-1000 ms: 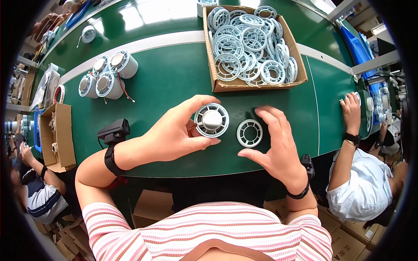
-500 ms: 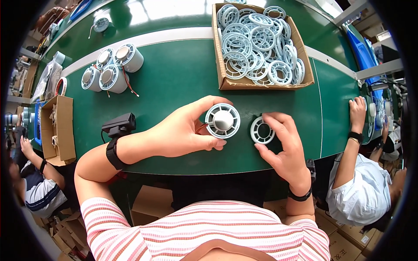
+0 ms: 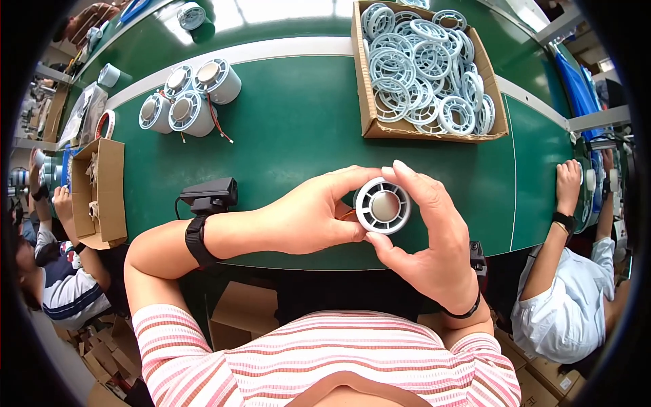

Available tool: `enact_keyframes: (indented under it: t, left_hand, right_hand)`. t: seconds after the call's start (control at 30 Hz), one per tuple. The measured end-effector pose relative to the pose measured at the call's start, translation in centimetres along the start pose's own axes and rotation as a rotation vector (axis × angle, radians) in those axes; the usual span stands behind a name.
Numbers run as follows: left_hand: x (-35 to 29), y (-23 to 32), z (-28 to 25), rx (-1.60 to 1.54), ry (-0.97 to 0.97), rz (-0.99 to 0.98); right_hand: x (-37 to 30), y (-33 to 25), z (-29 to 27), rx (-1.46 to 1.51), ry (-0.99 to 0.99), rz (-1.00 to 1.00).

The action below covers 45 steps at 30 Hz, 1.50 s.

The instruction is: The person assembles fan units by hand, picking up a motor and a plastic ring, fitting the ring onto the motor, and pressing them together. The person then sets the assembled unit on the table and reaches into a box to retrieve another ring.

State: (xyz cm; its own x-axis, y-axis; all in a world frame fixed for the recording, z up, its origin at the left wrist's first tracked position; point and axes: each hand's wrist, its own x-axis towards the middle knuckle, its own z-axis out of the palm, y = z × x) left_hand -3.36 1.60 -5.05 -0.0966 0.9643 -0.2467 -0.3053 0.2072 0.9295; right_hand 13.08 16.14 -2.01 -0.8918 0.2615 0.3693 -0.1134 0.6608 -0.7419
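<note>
White spoked ring (image 3: 384, 230), one, right of frame centre, over a silver-capped cylinder unit (image 3: 385, 205); my left hand's (image 3: 308, 211) fingers clasp the unit, my right hand's (image 3: 441, 251) pinch the ring's rim.

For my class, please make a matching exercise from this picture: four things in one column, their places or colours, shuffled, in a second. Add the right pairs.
Column 1
1. Pale blue rings
2. Four cylinders
3. Round part with a silver centre
4. Shirt

Column 2
A. Striped in pink, white and brown
B. Between the left hand and the right hand
C. Heaped in an open cardboard box
D. Clustered on the green table

Right pairs: 1-C, 2-D, 3-B, 4-A
</note>
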Motion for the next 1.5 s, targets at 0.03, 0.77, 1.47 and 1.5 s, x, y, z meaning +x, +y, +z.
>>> enact_keyframes:
  t: [0.03, 0.77, 1.47, 1.5]
  left_hand:
    - [0.0, 0.0, 0.0, 0.03, -0.01, 0.015]
    - [0.6, 2.2, -0.9, -0.311, -0.109, -0.225]
    - [-1.3, 6.5, -5.9, 1.729, 0.511, 0.424]
    - [-0.9, 6.1, -4.5, 1.637, 0.419, 0.507]
  right_hand:
    - [0.0, 0.0, -0.1, 0.0, -0.008, 0.006]
    - [0.0, 0.6, 0.0, -0.054, -0.03, -0.025]
    - [11.0, 6.5, -7.4, -0.466, -0.017, -0.112]
    - [11.7, 6.7, -6.5, -0.458, -0.086, -0.067]
